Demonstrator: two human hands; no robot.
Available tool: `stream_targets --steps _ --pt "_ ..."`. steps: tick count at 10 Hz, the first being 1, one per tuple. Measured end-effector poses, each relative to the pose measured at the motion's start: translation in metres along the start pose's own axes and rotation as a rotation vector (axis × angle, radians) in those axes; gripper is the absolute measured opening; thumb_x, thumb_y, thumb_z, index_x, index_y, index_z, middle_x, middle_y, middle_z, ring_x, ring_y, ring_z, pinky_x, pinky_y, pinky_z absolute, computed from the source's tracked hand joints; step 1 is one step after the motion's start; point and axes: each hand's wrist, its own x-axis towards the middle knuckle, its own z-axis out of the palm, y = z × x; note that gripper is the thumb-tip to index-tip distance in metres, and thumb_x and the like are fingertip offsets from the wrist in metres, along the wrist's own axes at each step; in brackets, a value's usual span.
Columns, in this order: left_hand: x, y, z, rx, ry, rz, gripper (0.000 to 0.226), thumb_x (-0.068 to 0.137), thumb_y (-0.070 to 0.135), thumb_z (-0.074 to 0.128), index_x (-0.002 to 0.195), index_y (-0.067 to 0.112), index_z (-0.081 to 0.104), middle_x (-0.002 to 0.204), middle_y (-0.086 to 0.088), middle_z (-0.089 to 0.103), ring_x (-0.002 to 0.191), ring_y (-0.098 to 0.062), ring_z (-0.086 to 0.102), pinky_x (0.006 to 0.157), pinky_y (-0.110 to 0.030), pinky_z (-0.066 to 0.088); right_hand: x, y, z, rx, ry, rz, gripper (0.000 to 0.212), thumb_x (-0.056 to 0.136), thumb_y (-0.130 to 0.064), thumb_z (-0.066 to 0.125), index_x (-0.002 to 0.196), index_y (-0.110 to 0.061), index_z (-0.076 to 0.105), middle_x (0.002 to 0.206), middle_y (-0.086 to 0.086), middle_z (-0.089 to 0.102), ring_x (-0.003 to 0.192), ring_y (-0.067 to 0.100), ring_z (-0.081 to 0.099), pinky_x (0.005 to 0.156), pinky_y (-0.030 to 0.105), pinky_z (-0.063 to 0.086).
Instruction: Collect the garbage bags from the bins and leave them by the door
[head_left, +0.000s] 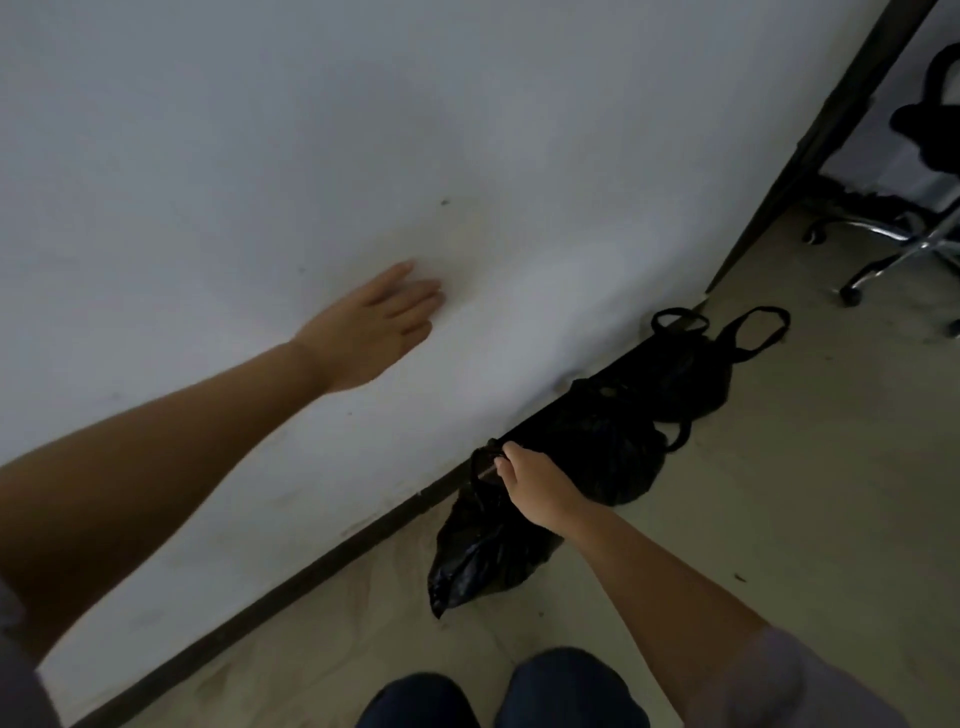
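Note:
Three black garbage bags lie in a row on the floor along the foot of a white wall. My right hand grips the handle loops of the nearest garbage bag, which rests on the floor. Beyond it lies a second garbage bag. The third garbage bag lies farthest, its two handle loops spread open, close to the dark door frame. My left hand lies flat against the white wall, fingers stretched out, holding nothing.
A dark skirting strip runs along the wall's base. Through the doorway at the upper right stands an office chair with a chrome wheeled base. Beige floor spreads to the right. My knees show at the bottom edge.

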Motion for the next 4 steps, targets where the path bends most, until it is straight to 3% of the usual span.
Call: stream_targets --steps 2,3,4 --pt "0.002 0.000 0.029 0.098 0.244 -0.010 0.034 0.095 0.007 0.036 0.103 0.008 0.069 0.129 -0.018 0.061 0.124 -0.036 0.055 0.116 -0.052 0.014 0.029 0.043 0.082 -0.077 -0.009 -0.052 0.024 0.103 -0.027 0.030 0.084 -0.012 0.035 0.062 -0.006 0.034 0.058 0.018 0.042 0.054 0.030 0.029" --pt "0.003 0.000 0.030 0.116 0.258 -0.012 0.020 0.091 0.010 0.055 0.106 0.013 0.069 0.131 -0.015 0.060 0.126 -0.033 0.053 0.113 -0.055 0.026 0.036 0.050 0.096 -0.073 -0.018 -0.027 0.025 0.103 -0.027 0.030 0.083 -0.011 0.035 0.062 -0.007 0.033 0.060 0.019 0.042 0.057 0.031 0.029" --pt "0.004 -0.001 0.028 0.127 0.307 -0.033 0.024 0.093 0.009 0.050 0.106 0.013 0.069 0.131 -0.014 0.060 0.126 -0.032 0.053 0.114 -0.054 0.027 0.038 0.050 0.091 -0.042 -0.026 -0.015 0.026 0.102 -0.031 0.034 0.085 -0.011 0.038 0.068 -0.006 0.037 0.076 0.022 0.048 0.064 0.033 0.036"
